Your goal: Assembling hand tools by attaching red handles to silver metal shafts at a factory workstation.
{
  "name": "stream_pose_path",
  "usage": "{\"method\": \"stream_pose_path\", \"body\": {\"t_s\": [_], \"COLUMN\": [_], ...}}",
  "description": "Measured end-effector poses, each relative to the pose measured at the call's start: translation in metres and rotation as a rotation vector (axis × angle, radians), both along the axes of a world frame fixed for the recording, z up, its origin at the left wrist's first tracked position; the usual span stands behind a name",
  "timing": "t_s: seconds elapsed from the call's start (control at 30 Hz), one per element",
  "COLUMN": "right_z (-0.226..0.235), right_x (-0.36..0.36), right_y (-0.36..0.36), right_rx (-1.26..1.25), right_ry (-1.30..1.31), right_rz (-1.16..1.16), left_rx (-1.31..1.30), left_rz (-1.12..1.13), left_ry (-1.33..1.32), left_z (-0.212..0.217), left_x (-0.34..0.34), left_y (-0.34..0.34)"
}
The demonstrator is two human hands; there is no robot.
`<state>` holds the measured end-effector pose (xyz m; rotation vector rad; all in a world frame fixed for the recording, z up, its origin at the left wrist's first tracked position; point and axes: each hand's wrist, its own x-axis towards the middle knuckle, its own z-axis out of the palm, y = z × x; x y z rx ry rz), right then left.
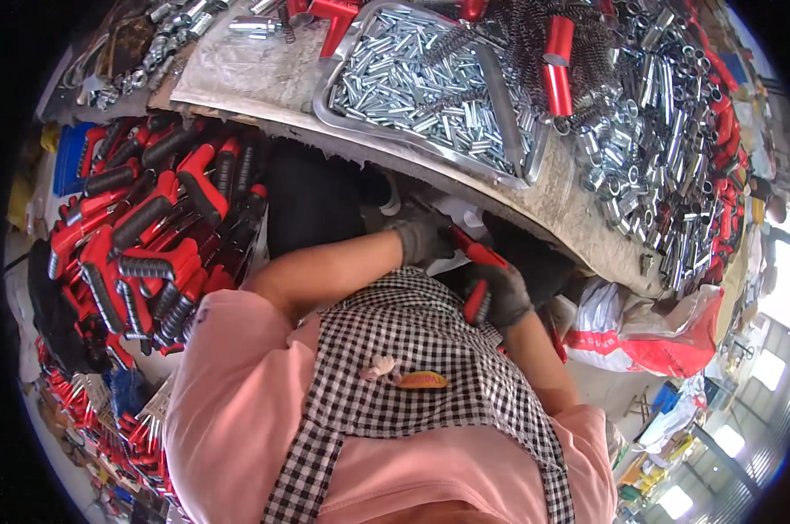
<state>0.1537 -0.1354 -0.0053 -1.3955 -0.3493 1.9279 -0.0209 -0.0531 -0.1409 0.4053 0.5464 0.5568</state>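
My right hand [505, 297], in a dark grey glove, is closed around the grip of a red-and-black pistol-grip tool [481, 254] low over my lap, below the bench edge. The tool slants up and left toward my left hand [425, 242], also gloved in grey. The left fingers are curled beside the tool's front end, and what they pinch is hidden. To my left lies a big heap of similar red-and-black tools [146, 227], their grips pointing many ways.
On the bench [238, 79] ahead sits a metal tray [322, 103] of small silver pins. Dark coil springs [517, 44], two red cylinders [558, 90] and piled silver tubular parts [648, 175] lie to its right. A white-and-red bag [639, 332] stands below the bench's right end.
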Motion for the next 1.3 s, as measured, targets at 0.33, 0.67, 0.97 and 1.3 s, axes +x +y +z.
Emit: {"method": "stream_pose_path", "body": {"t_s": [0.33,0.67,0.97,1.3], "right_z": [-0.090,-0.113,-0.086,-0.104], "right_x": [0.030,0.038,0.035,0.046], "right_y": [0.055,0.073,0.082,0.072], "right_rx": [-0.230,-0.244,-0.242,-0.219], "right_ry": [-0.161,-0.219,-0.335,-0.328], "right_rz": [-0.275,-0.266,-0.161,-0.049], "left_rx": [-0.264,-0.512,1.001,-0.548], "left_rz": [-0.199,-0.230,-0.703,-0.261], "left_ry": [0.096,0.026,0.486,0.119], "left_z": [-0.163,-0.086,-0.069,-0.086], "left_x": [0.103,0.100,0.083,0.095], "left_y": [0.024,0.056,0.060,0.050]}}
